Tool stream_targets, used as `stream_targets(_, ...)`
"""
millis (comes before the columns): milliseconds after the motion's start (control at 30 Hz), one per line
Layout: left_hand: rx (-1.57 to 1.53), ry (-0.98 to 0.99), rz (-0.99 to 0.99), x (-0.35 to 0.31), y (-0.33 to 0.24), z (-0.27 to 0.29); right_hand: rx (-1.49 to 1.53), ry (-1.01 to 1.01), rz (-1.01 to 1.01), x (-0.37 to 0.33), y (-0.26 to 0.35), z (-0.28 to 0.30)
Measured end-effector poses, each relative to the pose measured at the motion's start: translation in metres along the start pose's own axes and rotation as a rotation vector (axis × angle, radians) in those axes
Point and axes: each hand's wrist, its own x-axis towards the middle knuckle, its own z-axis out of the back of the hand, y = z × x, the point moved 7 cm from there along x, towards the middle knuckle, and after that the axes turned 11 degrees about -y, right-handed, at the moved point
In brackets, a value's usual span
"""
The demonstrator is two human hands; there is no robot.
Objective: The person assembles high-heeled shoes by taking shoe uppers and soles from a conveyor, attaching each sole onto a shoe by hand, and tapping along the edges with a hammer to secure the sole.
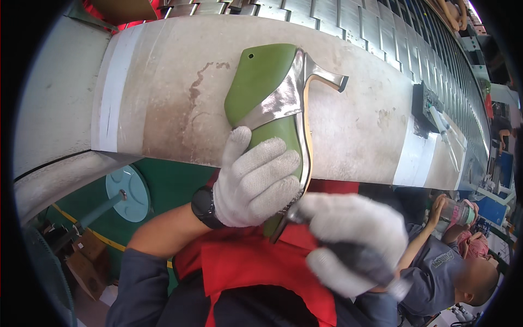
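Observation:
A high-heeled shoe with a shiny silver upper (280, 101) sits on a green shoe last (256, 76), lying on its side over the table. Its slim heel (324, 75) points to the far right. My left hand (256, 182), in a white knit glove, is closed over the front part, fingers across the green last. My right hand (357, 231), gloved too and smeared by motion, grips a dark-handled tool (362, 261). A metal end of that tool is close to the toe, by my left fingertips. Blur hides the tool's exact kind.
The shoe is over a worn pale tabletop (174, 87). Beyond runs a metal slat conveyor (327, 22). A black holder (426, 106) with a white brush-like tool (440, 122) stands at the right. A co-worker (436, 272) sits at the lower right; a pale-blue disc (128, 193) is lower left.

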Motion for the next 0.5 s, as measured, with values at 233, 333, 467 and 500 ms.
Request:
stream_targets(233, 0.065, 0.054, -0.105, -0.001, -0.001, -0.007, 0.007, 0.073, 0.014, -0.032, -0.001, -0.002)
stream_targets(333, 0.061, 0.031, -0.112, 0.000, 0.000, -0.007, 0.235, -0.199, 0.021, -0.030, 0.005, 0.014)
stream_targets(467, 0.076, 0.024, -0.122, -0.002, 0.000, -0.003, 0.124, -0.197, -0.126, 0.000, -0.025, 0.016)
stream_targets(500, 0.059, -0.008, -0.130, -0.002, 0.002, -0.003, 0.261, -0.186, -0.153, 0.006, -0.034, 0.018)
